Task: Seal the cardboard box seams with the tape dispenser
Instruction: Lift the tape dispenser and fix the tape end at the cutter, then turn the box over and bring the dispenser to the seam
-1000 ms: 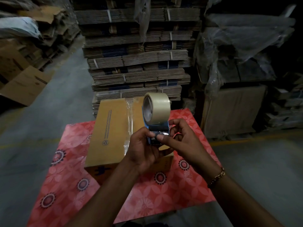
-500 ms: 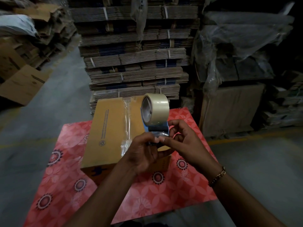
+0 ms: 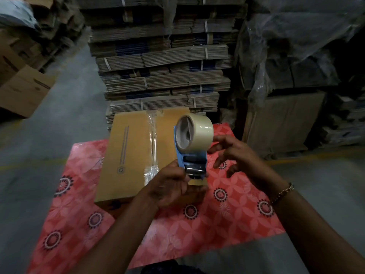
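Note:
A closed brown cardboard box (image 3: pixel 130 155) lies on a red flower-patterned table cover (image 3: pixel 197 224). A wrinkled strip of clear tape (image 3: pixel 151 147) runs along the box's middle seam. Above the box's right part I hold a blue tape dispenser (image 3: pixel 190 157) upright, with its pale tape roll (image 3: pixel 194 133) on top. My left hand (image 3: pixel 171 186) grips the dispenser's lower end near the cutter. My right hand (image 3: pixel 235 155) hovers just right of the dispenser, fingers spread, its forefinger close to the roll; it holds nothing.
Strapped stacks of flattened cartons (image 3: pixel 162 66) rise right behind the table. Plastic-wrapped goods (image 3: pixel 292 56) and a brown carton (image 3: pixel 276 123) stand at the right. Loose boxes (image 3: pixel 23 89) lie on the grey floor at the left.
My right hand has let go of the dispenser's cutter end and spread open to the right. The dispenser has tilted a little, still in my left hand.

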A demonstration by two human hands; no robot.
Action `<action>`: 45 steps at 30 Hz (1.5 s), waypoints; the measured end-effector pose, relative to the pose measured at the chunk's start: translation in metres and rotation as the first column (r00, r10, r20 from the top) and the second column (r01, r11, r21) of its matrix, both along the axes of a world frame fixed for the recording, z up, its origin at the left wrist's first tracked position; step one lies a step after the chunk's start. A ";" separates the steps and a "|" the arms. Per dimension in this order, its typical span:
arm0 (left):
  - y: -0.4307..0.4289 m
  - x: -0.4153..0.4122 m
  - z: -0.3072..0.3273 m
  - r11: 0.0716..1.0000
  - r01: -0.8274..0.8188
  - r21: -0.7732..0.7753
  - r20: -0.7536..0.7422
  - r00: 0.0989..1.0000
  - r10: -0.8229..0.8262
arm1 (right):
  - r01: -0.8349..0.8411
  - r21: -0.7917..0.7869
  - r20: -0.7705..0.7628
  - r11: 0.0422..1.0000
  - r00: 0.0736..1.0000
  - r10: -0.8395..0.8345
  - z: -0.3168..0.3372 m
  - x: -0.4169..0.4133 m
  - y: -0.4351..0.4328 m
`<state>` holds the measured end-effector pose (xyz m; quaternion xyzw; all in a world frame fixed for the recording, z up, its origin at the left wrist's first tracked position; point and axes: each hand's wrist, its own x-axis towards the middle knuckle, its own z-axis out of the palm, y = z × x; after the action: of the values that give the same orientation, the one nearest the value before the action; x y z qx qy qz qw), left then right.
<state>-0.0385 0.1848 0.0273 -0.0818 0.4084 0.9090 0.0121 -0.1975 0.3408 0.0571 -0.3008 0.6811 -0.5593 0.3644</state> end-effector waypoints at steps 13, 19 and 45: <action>-0.045 -0.088 -0.036 0.684 0.342 -0.644 0.439 0.898 -0.035 | 0.065 0.301 0.225 0.951 0.965 -0.137 -0.057 -0.075 -0.003; -0.060 -0.148 -0.071 0.647 0.413 -0.641 0.483 0.872 -0.078 | 0.254 0.414 0.451 0.874 0.777 -0.439 -0.120 -0.083 0.032; -0.056 -0.150 -0.163 -0.258 -0.018 -0.966 -0.063 0.984 0.168 | 0.792 0.462 0.456 0.400 0.174 -0.873 -0.252 -0.078 -0.026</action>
<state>-0.1888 0.1289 -0.1353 -0.1337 0.9587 0.2267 -0.1075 -0.2752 0.3151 -0.1951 0.3535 0.5930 -0.6880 0.2237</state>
